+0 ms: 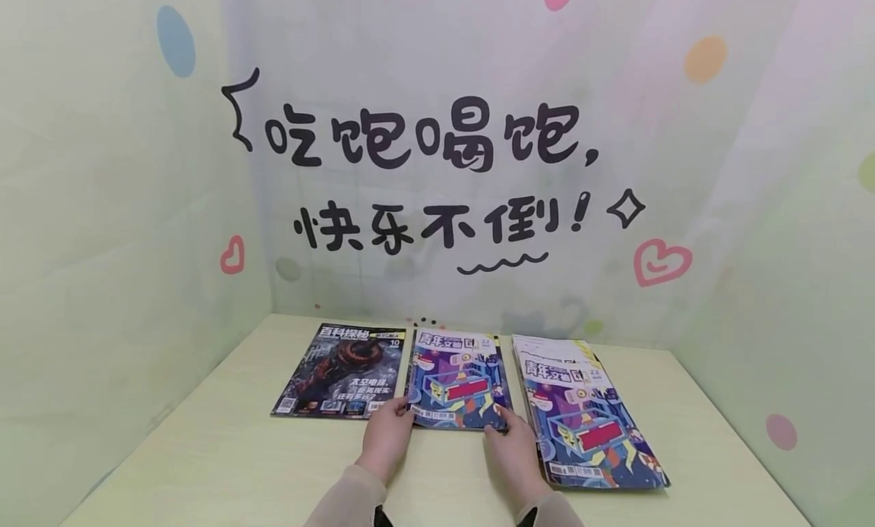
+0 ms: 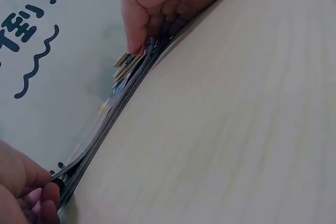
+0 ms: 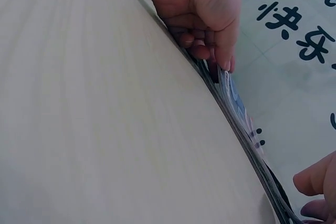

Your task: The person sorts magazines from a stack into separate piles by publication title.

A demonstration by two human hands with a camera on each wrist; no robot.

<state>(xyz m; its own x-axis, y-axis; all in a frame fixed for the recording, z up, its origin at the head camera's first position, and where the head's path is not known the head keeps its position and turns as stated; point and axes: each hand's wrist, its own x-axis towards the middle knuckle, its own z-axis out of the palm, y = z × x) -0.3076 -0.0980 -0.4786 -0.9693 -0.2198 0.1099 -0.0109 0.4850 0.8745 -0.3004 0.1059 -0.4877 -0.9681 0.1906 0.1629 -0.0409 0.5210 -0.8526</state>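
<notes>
Middle magazine near back edge of surface; thin gaps beside it, dark magazine left, magazine pile right. Wide room front left. Fingers of left hand and right hand pinch its near corners. Reads 青年文摘; dark one, 百科探秘. Purple-blue, red box picture.
</notes>
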